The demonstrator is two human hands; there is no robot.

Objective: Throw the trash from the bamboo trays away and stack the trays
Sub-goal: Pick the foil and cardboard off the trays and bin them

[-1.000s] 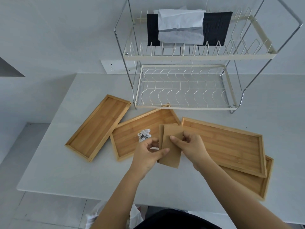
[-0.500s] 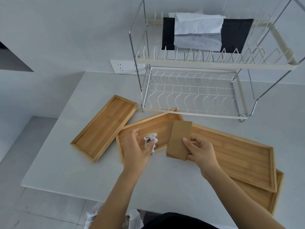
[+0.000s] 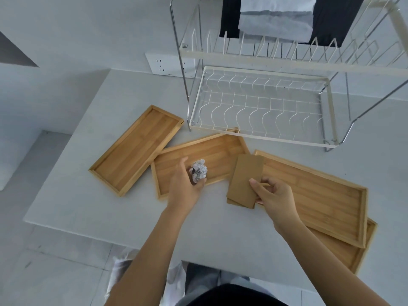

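Observation:
Several bamboo trays lie on the white table. The left tray (image 3: 134,149) is bare. In the middle tray (image 3: 212,151) sits a crumpled ball of foil-like trash (image 3: 199,170), and my left hand (image 3: 184,186) curls around it with fingers on both sides. My right hand (image 3: 273,196) holds a folded piece of brown cardboard (image 3: 246,180) over the near left corner of the large right tray (image 3: 320,193). That tray rests on top of another tray (image 3: 353,255), of which only the right end shows.
A two-tier wire dish rack (image 3: 265,102) stands at the back, its front edge touching the middle tray; dark and white cloths (image 3: 276,16) hang on its upper tier. A wall socket (image 3: 167,64) is behind. The table's near edge (image 3: 92,235) runs in front; something white lies on the floor below.
My left hand let go of the cardboard, moved left to the foil ball and closed around it. My right hand keeps the cardboard, now a little further right.

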